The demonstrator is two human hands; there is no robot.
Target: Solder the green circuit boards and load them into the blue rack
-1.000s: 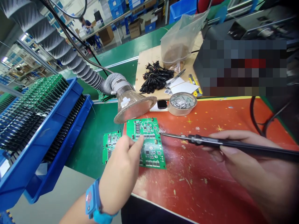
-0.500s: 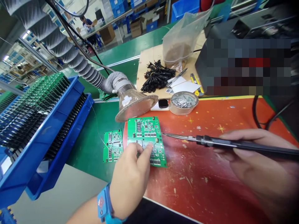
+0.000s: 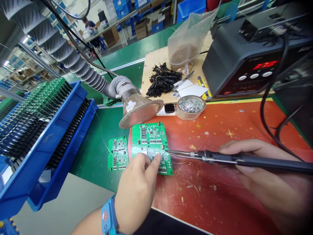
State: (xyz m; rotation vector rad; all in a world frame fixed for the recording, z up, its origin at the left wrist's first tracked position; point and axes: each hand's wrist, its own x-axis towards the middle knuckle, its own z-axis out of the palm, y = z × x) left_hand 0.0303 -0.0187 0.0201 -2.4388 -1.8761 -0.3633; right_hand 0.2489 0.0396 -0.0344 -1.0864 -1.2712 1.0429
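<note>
Left fingers over near half of right-hand circuit board

Red surface w/ yellow stars, yellow strip along far edge. By its left edge, grn PCB, blk/silver parts. Iron: blk, silver shaft. Strap lt blue. Past far edge, right: dk grey stn, red digits.

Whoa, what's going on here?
Someone's right hand holds a soldering iron, its tip at the right edge of a green circuit board. The left hand covers part of that board; what its fingers do there is hard to see. Another board lies to the left. The soldering station shows 370.
</note>
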